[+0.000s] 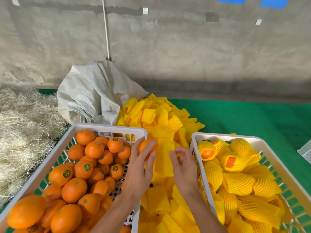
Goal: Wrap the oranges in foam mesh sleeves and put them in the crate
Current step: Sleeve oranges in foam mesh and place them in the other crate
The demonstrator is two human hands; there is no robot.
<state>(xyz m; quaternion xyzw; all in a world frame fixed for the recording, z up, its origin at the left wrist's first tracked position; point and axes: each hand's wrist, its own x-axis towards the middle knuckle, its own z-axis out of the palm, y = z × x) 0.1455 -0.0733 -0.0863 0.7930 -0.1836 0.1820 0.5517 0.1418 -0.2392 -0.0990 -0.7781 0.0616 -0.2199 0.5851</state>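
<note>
My left hand (140, 167) sits at frame center, just right of the left crate's (70, 132) right rim. Its fingers lie fairly straight and slightly spread over an orange (145, 146), with the fingertips reaching past the fruit's top edge onto yellow foam. The thumb side is hidden behind the fruit, so I cannot tell how firmly the orange is held.

My right hand (184, 165) is just right of the left, near the left wall of the right crate (195, 138). Its fingers are curled, and thumb and fingertips pinch the upper edge of a yellow foam mesh sleeve (164, 158) that lies between both hands, touching the orange.

The left crate, lower left of frame, is white plastic with slotted walls and holds a heap of bare oranges (84, 169), several bearing round stickers. The right crate, lower right, holds wrapped oranges (235, 158) in yellow mesh, a few with orange skin visible at the open ends.

A pile of loose sleeves (161, 115) runs from upper center down between the crates. A white woven sack (90, 93) stands behind it. Straw (21, 118) covers the left edge; a green mat (252, 118) covers the right.
</note>
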